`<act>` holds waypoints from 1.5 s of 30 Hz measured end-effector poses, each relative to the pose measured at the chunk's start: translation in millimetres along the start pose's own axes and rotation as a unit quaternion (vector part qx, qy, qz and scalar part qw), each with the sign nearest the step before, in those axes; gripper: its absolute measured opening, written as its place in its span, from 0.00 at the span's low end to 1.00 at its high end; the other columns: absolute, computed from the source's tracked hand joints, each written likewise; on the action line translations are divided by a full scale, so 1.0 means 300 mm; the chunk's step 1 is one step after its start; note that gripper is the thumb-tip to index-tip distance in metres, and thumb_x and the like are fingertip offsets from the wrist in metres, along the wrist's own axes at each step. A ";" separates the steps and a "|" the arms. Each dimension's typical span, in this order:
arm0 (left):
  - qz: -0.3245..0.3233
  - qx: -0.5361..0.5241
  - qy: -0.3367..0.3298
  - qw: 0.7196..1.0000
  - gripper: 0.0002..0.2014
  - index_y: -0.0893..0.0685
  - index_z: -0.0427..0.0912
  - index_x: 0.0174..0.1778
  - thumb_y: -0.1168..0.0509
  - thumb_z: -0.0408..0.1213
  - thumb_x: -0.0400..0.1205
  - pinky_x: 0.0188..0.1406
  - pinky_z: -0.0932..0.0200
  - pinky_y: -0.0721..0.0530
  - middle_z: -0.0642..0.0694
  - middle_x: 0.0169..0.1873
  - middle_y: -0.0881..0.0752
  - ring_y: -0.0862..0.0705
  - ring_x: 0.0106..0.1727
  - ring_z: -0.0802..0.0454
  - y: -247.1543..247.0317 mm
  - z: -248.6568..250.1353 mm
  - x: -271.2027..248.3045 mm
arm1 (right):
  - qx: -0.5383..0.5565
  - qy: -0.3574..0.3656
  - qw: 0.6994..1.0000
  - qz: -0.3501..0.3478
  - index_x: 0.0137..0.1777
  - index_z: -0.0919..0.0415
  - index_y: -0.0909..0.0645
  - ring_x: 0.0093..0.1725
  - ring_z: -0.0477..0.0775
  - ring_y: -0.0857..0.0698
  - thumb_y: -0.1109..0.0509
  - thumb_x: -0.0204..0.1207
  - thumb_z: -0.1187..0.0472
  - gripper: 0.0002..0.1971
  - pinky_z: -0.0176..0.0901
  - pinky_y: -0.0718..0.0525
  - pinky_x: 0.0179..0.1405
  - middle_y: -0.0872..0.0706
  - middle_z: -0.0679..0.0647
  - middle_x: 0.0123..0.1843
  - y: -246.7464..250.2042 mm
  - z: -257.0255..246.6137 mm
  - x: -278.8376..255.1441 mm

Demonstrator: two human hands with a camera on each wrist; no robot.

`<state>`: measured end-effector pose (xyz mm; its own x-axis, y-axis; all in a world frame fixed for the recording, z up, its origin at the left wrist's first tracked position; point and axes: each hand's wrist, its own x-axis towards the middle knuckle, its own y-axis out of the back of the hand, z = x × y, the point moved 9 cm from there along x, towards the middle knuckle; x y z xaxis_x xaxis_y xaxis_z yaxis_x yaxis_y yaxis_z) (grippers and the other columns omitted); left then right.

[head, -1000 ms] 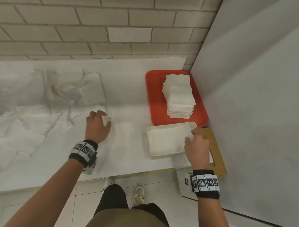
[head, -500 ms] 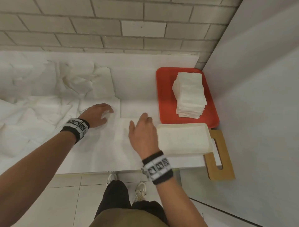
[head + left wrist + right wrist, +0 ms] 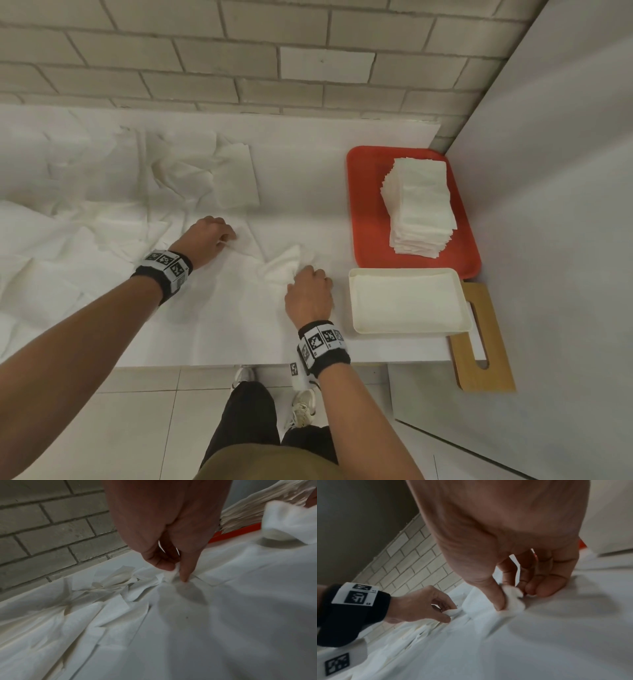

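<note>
A white napkin (image 3: 239, 287) lies spread on the white table in front of me. My left hand (image 3: 227, 240) pinches its far left corner between thumb and forefinger (image 3: 173, 572). My right hand (image 3: 308, 279) pinches its far right corner (image 3: 511, 601), which is bunched up and lifted off the table (image 3: 284, 263). In the right wrist view the left hand (image 3: 448, 613) shows with a bit of white napkin in its fingertips. A neat stack of folded napkins (image 3: 419, 209) stands on an orange tray (image 3: 366, 212) at the right.
A cream tray (image 3: 462, 308) with a flat napkin in it sits in front of the orange tray. A wooden board (image 3: 479, 342) sticks out past the table's edge. Several loose crumpled napkins (image 3: 191, 178) cover the left of the table. Brick wall behind, grey panel right.
My right hand left the cream tray, crossed left to the spread napkin and took hold of its corner. My left hand curled from flat to a pinch on the other corner.
</note>
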<state>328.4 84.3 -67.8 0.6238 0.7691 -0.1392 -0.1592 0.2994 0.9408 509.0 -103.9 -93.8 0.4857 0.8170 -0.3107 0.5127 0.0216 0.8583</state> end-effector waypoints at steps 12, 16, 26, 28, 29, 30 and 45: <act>0.039 -0.131 0.057 0.989 0.08 0.17 0.45 0.45 0.22 0.36 0.81 0.42 0.53 0.20 0.47 0.41 0.11 0.15 0.44 0.42 0.167 0.050 -0.071 | 0.375 0.124 0.917 0.047 0.75 0.42 0.26 0.44 0.49 0.06 0.19 0.83 0.61 0.27 0.44 0.09 0.49 0.04 0.50 0.47 0.601 0.086 -0.184; 0.061 -0.134 0.039 0.988 0.09 0.20 0.48 0.49 0.24 0.38 0.85 0.34 0.52 0.24 0.45 0.33 0.16 0.19 0.36 0.45 0.217 0.102 -0.076 | 0.338 0.038 0.938 0.062 0.70 0.50 0.19 0.51 0.44 0.05 0.19 0.83 0.59 0.18 0.49 0.07 0.56 0.04 0.43 0.49 0.667 0.402 -0.179; 0.094 -0.162 -0.047 0.981 0.08 0.13 0.49 0.50 0.24 0.48 0.86 0.45 0.55 0.15 0.52 0.38 0.10 0.11 0.43 0.49 0.332 0.442 -0.091 | -0.081 -0.081 0.981 0.156 0.66 0.61 0.14 0.46 0.64 0.12 0.24 0.86 0.54 0.14 0.50 0.17 0.43 0.11 0.59 0.48 0.655 0.716 -0.205; 0.095 -0.172 -0.088 0.977 0.07 0.13 0.51 0.48 0.23 0.47 0.85 0.42 0.74 0.22 0.59 0.42 0.09 0.12 0.45 0.61 0.367 0.567 -0.111 | -0.146 -0.093 0.970 0.169 0.68 0.60 0.13 0.51 0.68 0.10 0.24 0.85 0.51 0.17 0.56 0.13 0.52 0.10 0.63 0.51 0.656 0.696 -0.223; 0.090 -0.174 -0.105 0.975 0.07 0.12 0.52 0.49 0.23 0.48 0.85 0.42 0.76 0.23 0.61 0.42 0.09 0.12 0.46 0.66 0.381 0.630 -0.124 | -0.149 -0.088 0.967 0.187 0.70 0.59 0.14 0.55 0.68 0.11 0.23 0.84 0.49 0.20 0.58 0.14 0.56 0.09 0.62 0.53 0.672 0.682 -0.234; 0.079 -0.183 -0.122 0.972 0.07 0.11 0.52 0.51 0.23 0.50 0.85 0.42 0.76 0.23 0.61 0.41 0.08 0.12 0.46 0.68 0.390 0.692 -0.136 | -0.122 -0.059 0.968 0.211 0.73 0.57 0.17 0.59 0.68 0.12 0.24 0.84 0.46 0.22 0.59 0.16 0.59 0.09 0.61 0.57 0.702 0.654 -0.250; 0.120 -0.272 -0.036 0.954 0.14 0.18 0.53 0.63 0.24 0.47 0.85 0.39 0.51 0.15 0.54 0.36 0.12 0.12 0.39 0.51 0.139 1.023 -0.179 | 0.399 -0.019 0.904 0.153 0.68 0.48 0.19 0.50 0.52 0.04 0.13 0.77 0.54 0.23 0.58 0.04 0.54 0.03 0.50 0.50 0.780 0.711 -0.214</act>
<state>523.1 -117.8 73.7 0.5669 0.8177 0.1001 -0.6658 0.3832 0.6402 748.6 -274.2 39.9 0.7078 0.6932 -0.1358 0.6901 -0.6374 0.3428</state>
